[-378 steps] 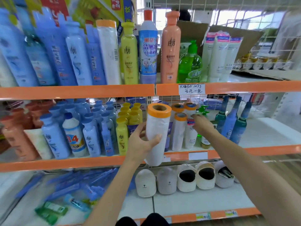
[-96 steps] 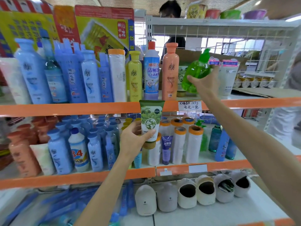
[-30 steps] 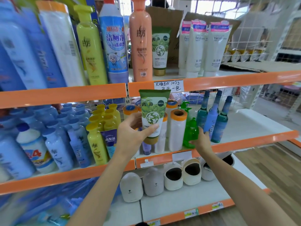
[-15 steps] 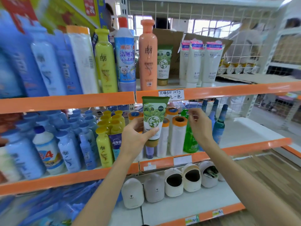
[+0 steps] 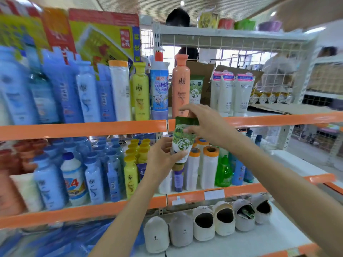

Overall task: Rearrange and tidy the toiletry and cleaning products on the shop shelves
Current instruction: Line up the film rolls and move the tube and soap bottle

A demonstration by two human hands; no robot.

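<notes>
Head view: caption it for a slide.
Both hands, left and right, hold a green tube before orange-edged shelves of bottles.

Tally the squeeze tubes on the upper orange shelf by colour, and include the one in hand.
Green tubes: 2 (one shelved, one held)
White tubes with pink tops: 3
Total: 5

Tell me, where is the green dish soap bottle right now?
The green bottle stands on the middle shelf, right of centre in the head view, between the orange-capped white rolls and blue bottles.
</notes>
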